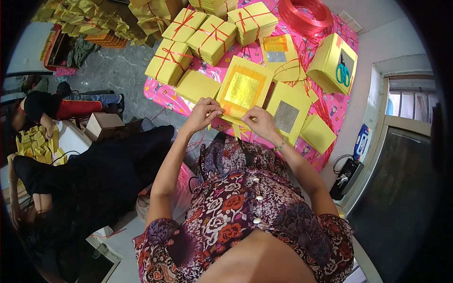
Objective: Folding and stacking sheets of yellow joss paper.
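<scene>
A yellow paper sheet with a gold foil square and orange border [242, 88] lies at the near edge of the table. My left hand [205, 114] pinches its near left corner. Its near right part is between the thumb and fingers of my right hand [262, 123]. Along the edge between my hands the paper looks rolled or folded, and a narrow yellow strip hangs below. To the right, partly under the sheet, is yellow paper with a silver square [286, 116]. A plain yellow stack [198, 86] sits by my left hand.
The table's pink patterned cover [165, 96] carries several yellow bundles tied with red ribbon [212, 39]. A red ribbon coil [306, 16] lies at the back. Teal scissors [343, 74] rest on a yellow stack at right. Two people [94, 174] are at left.
</scene>
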Available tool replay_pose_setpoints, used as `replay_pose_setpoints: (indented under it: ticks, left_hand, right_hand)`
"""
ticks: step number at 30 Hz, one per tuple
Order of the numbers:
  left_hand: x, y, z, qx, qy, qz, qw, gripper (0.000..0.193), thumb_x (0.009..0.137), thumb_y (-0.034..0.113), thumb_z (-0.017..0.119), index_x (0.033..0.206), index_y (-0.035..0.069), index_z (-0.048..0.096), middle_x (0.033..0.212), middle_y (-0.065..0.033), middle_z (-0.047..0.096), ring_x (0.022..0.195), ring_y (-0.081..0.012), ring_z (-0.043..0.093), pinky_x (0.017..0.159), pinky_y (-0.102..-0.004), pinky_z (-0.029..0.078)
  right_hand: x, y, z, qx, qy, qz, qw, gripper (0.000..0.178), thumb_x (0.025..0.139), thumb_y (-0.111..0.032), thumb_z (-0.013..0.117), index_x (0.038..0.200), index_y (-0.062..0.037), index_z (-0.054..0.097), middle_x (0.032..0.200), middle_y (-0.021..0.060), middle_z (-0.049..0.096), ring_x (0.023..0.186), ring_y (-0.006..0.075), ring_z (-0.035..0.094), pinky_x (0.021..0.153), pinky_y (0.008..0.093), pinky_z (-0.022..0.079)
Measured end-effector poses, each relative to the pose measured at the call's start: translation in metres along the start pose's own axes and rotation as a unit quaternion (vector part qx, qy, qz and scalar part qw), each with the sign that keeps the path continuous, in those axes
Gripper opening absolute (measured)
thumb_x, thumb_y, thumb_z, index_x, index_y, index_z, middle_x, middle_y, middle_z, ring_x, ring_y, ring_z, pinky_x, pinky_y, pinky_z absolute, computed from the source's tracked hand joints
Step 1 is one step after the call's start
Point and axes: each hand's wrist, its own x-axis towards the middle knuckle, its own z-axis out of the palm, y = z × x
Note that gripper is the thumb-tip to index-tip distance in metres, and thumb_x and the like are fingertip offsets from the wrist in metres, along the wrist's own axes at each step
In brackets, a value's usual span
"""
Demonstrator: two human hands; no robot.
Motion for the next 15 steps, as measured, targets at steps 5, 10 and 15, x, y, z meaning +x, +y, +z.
replay_pose_setpoints:
  ticks: [5, 10, 15]
  left_hand:
    - [0.0, -0.003, -0.001, 0.002, 0.0, 0.013, 1.0, 0.017, 0.088, 0.018, 0.069, 0.102, 0.011, 0.076, 0.099, -0.0046, 0.063, 0.097, -0.0233, 0.056, 0.087, -0.0356, 0.046]
    - [-0.001, 0.007, -0.001, 0.015, 0.019, 0.004, 1.0, 0.018, 0.086, 0.018, 0.07, 0.102, 0.011, 0.076, 0.101, -0.0057, 0.063, 0.097, -0.024, 0.056, 0.087, -0.0355, 0.046]
    - [-0.005, 0.045, 0.013, 0.067, 0.29, 0.059, 0.953, 0.041, 0.079, 0.013, 0.071, 0.119, 0.01, 0.065, 0.118, -0.0159, 0.055, 0.106, -0.0351, 0.052, 0.094, -0.0422, 0.043]
  right_hand:
    - [-0.001, -0.004, -0.001, 0.001, 0.004, -0.006, 1.0, 0.024, 0.083, -0.028, 0.073, 0.08, -0.0041, 0.073, 0.079, 0.0087, 0.064, 0.073, 0.0239, 0.065, 0.068, 0.0362, 0.05]
    - [-0.003, -0.006, 0.0, -0.034, 0.012, -0.014, 0.999, 0.023, 0.085, -0.026, 0.071, 0.081, -0.0037, 0.071, 0.081, 0.0092, 0.063, 0.075, 0.0253, 0.065, 0.068, 0.0373, 0.049]
    - [0.008, -0.008, -0.015, 0.016, 0.064, -0.041, 0.997, 0.019, 0.091, -0.022, 0.065, 0.087, -0.0034, 0.066, 0.087, 0.0122, 0.063, 0.081, 0.0281, 0.064, 0.071, 0.0381, 0.048]
